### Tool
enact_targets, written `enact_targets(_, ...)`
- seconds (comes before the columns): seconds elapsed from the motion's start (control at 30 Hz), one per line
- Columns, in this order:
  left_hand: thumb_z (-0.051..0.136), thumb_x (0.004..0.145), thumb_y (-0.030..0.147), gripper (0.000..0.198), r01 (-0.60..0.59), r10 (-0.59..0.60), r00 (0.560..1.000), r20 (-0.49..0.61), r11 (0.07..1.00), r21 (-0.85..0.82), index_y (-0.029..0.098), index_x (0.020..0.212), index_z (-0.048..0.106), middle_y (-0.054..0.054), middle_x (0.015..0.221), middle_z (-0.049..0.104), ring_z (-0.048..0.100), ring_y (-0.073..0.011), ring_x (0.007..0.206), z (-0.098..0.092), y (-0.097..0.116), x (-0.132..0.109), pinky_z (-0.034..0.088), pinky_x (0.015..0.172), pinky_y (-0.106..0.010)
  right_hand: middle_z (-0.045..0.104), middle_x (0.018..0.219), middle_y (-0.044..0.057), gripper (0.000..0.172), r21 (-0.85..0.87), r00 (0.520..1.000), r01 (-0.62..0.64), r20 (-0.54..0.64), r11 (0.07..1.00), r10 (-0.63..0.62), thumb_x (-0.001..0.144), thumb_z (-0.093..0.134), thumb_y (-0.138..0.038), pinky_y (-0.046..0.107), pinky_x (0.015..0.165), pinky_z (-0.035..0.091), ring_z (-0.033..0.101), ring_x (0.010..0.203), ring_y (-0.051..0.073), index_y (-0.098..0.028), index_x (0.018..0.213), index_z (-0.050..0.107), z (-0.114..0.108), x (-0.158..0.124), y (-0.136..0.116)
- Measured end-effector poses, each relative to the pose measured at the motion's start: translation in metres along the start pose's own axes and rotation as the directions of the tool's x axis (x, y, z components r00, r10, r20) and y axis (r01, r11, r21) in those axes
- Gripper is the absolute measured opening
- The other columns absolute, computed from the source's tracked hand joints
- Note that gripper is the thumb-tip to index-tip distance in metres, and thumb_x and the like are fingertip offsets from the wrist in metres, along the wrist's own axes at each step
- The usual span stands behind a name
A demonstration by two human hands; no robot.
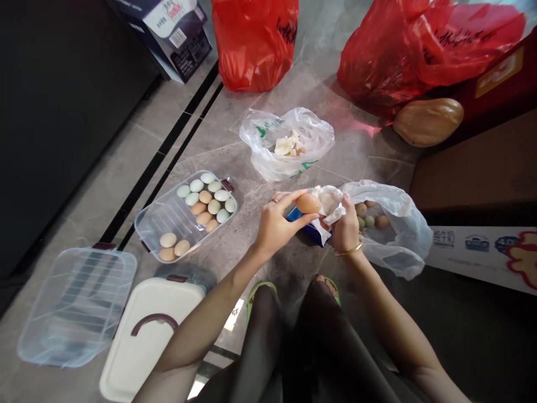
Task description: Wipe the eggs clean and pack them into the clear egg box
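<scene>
Between thumb and fingertips, my left hand [279, 221] grips a brown egg [308, 203]. My right hand [346, 226] is closed on a crumpled white tissue [329, 202], right beside the egg. Under both hands lies a blue tissue pack [312, 228], partly covered. A clear plastic bag [398, 246] with several eggs [369, 221] in it rests to the right of my right hand. To the left, a clear egg box [157, 215] holds pale green and brown eggs [205, 197] at its far end and 3 eggs at its near end.
Another plastic bag [268, 167] contains crumpled tissue and shell-like scraps. An uncovered clear bin [79, 308] and a white handled lid [146, 341] are at lower left. Red bags [255, 45], a brown gourd [428, 122] and a carton [470, 162] stand farther off.
</scene>
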State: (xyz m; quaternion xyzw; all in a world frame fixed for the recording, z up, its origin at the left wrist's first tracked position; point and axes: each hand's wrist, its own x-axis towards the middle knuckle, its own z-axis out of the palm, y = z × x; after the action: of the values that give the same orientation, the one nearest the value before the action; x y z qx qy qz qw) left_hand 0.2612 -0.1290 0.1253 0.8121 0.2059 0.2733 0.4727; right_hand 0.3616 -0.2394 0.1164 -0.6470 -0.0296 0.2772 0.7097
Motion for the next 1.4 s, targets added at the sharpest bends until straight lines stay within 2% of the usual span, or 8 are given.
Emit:
enact_targets(0.1, 0.076, 0.076, 0.032, 0.04, -0.053, 0.051, 0.998, 0.023, 0.997, 0.051, 0.02, 0.113, 0.069, -0.007, 0.1, 0.072, 0.065, -0.0217, 0.097, 0.0, -0.003, 0.0, 0.052, 0.087, -0.034, 0.061, 0.089, 0.003, 0.049, -0.248, 0.947, 0.273, 0.239, 0.93, -0.215, 0.087, 0.046, -0.065, 0.029, 0.068, 0.05, 0.06, 0.074, 0.016, -0.022, 0.11, 0.052, 0.0, -0.007, -0.004)
enact_targets(0.23, 0.075, 0.077, 0.024, 0.039, -0.103, 0.103, 0.994, 0.023, 0.994, -0.025, 0.019, 0.115, 0.069, -0.007, 0.102, 0.072, 0.065, -0.0202, 0.097, 0.002, -0.008, -0.003, 0.053, 0.087, -0.031, 0.06, 0.101, 0.006, 0.045, -0.377, 0.859, 0.421, 0.459, 0.825, -0.228, 0.095, 0.035, -0.059, 0.035, 0.081, 0.049, 0.059, 0.087, 0.019, -0.022, 0.118, 0.046, 0.003, -0.011, -0.012)
enact_targets(0.5, 0.081, 0.071, 0.034, 0.05, -0.057, 0.052, 0.998, -0.028, 0.96, -0.274, 0.025, 0.118, 0.069, -0.006, 0.106, 0.072, 0.065, -0.0204, 0.099, 0.003, 0.004, -0.005, 0.051, 0.089, -0.033, 0.065, 0.103, 0.003, 0.037, -0.092, 0.942, 0.173, 0.306, 0.981, -0.138, 0.093, 0.039, -0.053, 0.034, 0.094, 0.047, 0.06, 0.101, 0.02, -0.024, 0.101, 0.061, 0.01, -0.007, -0.016)
enact_targets(0.7, 0.078, 0.074, 0.037, 0.047, -0.169, 0.152, 0.984, -0.087, 0.955, -0.242, 0.026, 0.119, 0.068, -0.006, 0.104, 0.073, 0.062, -0.0212, 0.1, -0.001, 0.016, -0.003, 0.049, 0.09, -0.036, 0.063, 0.074, 0.003, 0.051, 0.056, 0.934, -0.175, 0.324, 0.983, 0.148, 0.087, 0.04, -0.065, 0.033, 0.067, 0.054, 0.064, 0.076, 0.021, -0.023, 0.099, 0.065, 0.011, -0.017, -0.026)
enact_targets(0.83, 0.078, 0.074, 0.039, 0.048, -0.226, 0.216, 0.971, -0.101, 0.969, -0.098, 0.026, 0.118, 0.068, -0.005, 0.1, 0.073, 0.061, -0.0208, 0.098, -0.008, 0.024, -0.001, 0.049, 0.089, -0.036, 0.067, 0.099, 0.003, 0.051, 0.089, 0.942, 0.036, 0.329, 0.995, -0.063, 0.082, 0.052, -0.068, 0.036, 0.083, 0.053, 0.064, 0.096, 0.023, -0.026, 0.108, 0.065, 0.008, -0.03, -0.033)
enact_targets(0.97, 0.076, 0.074, 0.044, 0.048, -0.249, 0.251, 0.965, -0.077, 0.968, 0.035, 0.025, 0.117, 0.069, -0.005, 0.102, 0.074, 0.061, -0.0207, 0.097, -0.014, 0.032, 0.0, 0.05, 0.09, -0.036, 0.066, 0.112, 0.0, 0.026, 0.03, 0.944, 0.244, 0.221, 0.969, -0.244, 0.08, 0.068, -0.045, 0.036, 0.1, 0.046, 0.059, 0.109, 0.021, -0.029, 0.1, 0.069, 0.007, -0.04, -0.044)
enact_targets(1.13, 0.073, 0.072, 0.054, 0.053, -0.25, 0.251, 0.962, -0.108, 0.968, 0.026, 0.024, 0.116, 0.068, -0.004, 0.099, 0.073, 0.061, -0.0204, 0.095, -0.016, 0.039, -0.002, 0.05, 0.089, -0.036, 0.07, 0.102, 0.0, 0.017, 0.264, 0.986, -0.101, 0.159, 0.959, 0.06, 0.084, 0.061, -0.039, 0.035, 0.095, 0.051, 0.064, 0.104, 0.021, -0.026, 0.089, 0.07, 0.013, -0.037, -0.052)
enact_targets(1.4, 0.074, 0.071, 0.056, 0.053, -0.246, 0.254, 0.957, -0.138, 0.966, 0.072, 0.026, 0.114, 0.068, -0.004, 0.094, 0.073, 0.056, -0.0214, 0.095, -0.018, 0.044, -0.003, 0.048, 0.089, -0.037, 0.07, 0.114, 0.001, 0.033, 0.267, 0.843, -0.485, 0.398, 0.833, 0.363, 0.075, 0.067, -0.049, 0.032, 0.092, 0.054, 0.06, 0.115, 0.024, -0.025, 0.098, 0.072, 0.015, -0.04, -0.049)
